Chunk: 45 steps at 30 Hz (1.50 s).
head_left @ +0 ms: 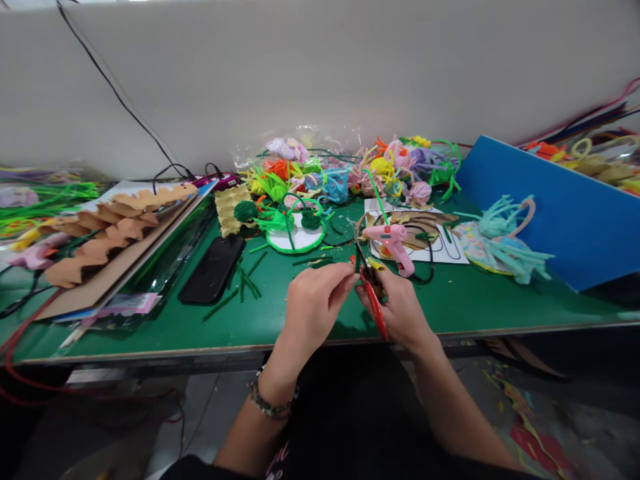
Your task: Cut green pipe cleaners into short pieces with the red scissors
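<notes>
My left hand [315,303] is closed in a pinch on a short dark green pipe cleaner [357,257] that stands up from the fingertips. Wrapped around red-handled scissors [371,300] is my right hand [404,308]; their dark blades point away from me, close beside the pipe cleaner. Fingers partly hide the handles, where some yellow shows. Just beyond, a pink glue gun [393,239] rests with a light green stick in it. Cut dark green pipe cleaner pieces [245,283] lie left of my hands. Behind them sits a white disc with a green edge [295,241], bearing green fuzzy pieces.
A black phone [212,270] lies at left, near cardboard egg-tray strips [95,243]. Colourful pipe cleaner bundles [335,183] line the wall. At right, a blue board [560,207] leans behind a turquoise tasselled piece [503,227]. The green table's front edge [200,348] runs close to me.
</notes>
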### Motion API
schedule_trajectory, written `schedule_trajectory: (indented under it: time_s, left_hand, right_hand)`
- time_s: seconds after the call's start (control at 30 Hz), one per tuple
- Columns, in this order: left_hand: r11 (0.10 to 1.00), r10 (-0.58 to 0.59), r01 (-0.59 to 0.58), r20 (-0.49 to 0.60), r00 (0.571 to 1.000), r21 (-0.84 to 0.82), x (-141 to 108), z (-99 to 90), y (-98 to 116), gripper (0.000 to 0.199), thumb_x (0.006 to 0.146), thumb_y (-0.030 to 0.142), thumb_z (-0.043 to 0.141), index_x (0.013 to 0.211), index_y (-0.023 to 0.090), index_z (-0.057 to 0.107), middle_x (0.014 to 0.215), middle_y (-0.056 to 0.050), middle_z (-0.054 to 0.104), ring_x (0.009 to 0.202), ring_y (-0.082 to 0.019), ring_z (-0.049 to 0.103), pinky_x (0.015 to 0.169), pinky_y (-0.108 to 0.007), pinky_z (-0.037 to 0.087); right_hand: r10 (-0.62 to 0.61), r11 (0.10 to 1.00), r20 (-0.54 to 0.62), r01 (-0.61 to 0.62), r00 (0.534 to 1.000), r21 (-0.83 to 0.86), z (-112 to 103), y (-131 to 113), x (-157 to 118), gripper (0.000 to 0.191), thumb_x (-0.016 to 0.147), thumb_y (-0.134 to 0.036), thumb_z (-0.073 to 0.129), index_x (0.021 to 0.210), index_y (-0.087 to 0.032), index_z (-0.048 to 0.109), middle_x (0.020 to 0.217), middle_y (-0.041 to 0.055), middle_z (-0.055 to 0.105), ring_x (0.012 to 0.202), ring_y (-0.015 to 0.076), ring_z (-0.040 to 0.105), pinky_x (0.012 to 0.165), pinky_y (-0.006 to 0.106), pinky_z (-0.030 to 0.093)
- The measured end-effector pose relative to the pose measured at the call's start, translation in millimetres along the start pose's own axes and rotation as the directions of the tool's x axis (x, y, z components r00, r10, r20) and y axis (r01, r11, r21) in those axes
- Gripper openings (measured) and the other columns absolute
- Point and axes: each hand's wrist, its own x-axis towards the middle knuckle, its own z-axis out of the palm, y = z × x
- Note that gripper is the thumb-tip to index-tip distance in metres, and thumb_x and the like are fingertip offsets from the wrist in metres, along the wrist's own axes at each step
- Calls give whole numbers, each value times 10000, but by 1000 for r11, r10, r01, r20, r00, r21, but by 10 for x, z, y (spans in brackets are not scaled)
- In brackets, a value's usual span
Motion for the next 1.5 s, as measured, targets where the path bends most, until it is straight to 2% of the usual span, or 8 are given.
schedule_trajectory:
  time_s: [0.33,0.9,1.2,1.33,1.5]
  left_hand:
    - [999,-27,26,47,999,30,18,-25,4,176,833,225,448,772,154,598,675,-13,681,538,-111,603,501,-188,406]
    - [1000,-24,24,38,999,10,25,-26,20,213,846,257,422,763,164,595,697,-17,683,552,-105,592,519,-188,405]
    - [999,-18,13,118,993,36,21,-31,9,280,874,283,339,717,173,543,624,-6,633,537,-102,560,518,-185,389]
    - [1000,-24,21,161,987,18,23,-26,12,261,874,265,334,711,168,513,601,-3,598,533,-102,546,515,-179,390]
    - [1000,-24,26,169,985,-7,18,-16,9,238,872,258,338,710,168,487,578,7,560,509,-98,515,509,-177,386]
  right_hand:
    - [14,1000,6,-14,1000,9,0,3,-8,267,810,-438,387,698,-200,432,514,-12,507,436,121,454,425,224,324]
    - [57,996,-14,-56,998,68,18,-15,45,288,804,-472,381,719,-212,473,538,9,540,451,151,494,431,245,358]
    - [35,998,19,-36,999,48,42,-30,55,305,831,-443,344,778,-197,517,595,44,594,547,186,565,461,250,375]
    - [23,999,31,-24,999,30,46,-25,57,342,843,-437,307,779,-179,523,595,63,602,506,188,559,443,256,372]
    - [24,999,40,-25,999,31,59,-23,59,341,846,-430,296,749,-181,508,512,32,561,414,163,506,413,249,354]
